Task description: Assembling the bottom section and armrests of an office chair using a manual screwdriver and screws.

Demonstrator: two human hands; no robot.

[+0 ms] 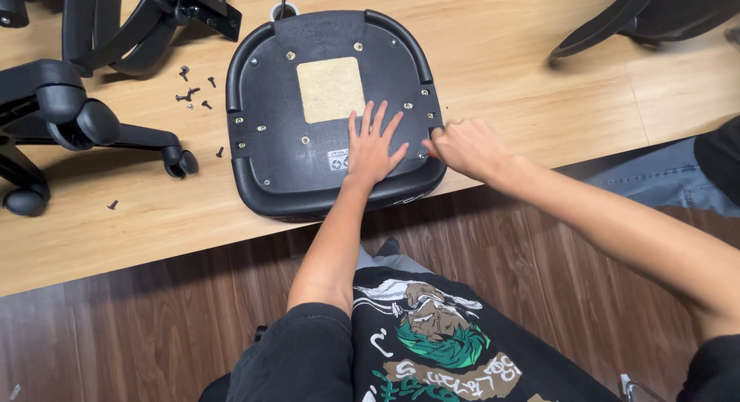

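My left hand (372,148) lies spread flat on the upturned black seat pan (331,113), pinning it near the bench (493,55) front edge. My right hand (466,146) is closed around a small tool at the pan's right rim. The pan looks stiff, bulky and smooth; I'd grip its raised rim. Loose screws (193,94) and the caster base (69,124) crowd the left.

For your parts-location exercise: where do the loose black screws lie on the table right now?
In the head view, the loose screws lie on the wooden table, left of the upturned seat base and beside the wheeled chair base.
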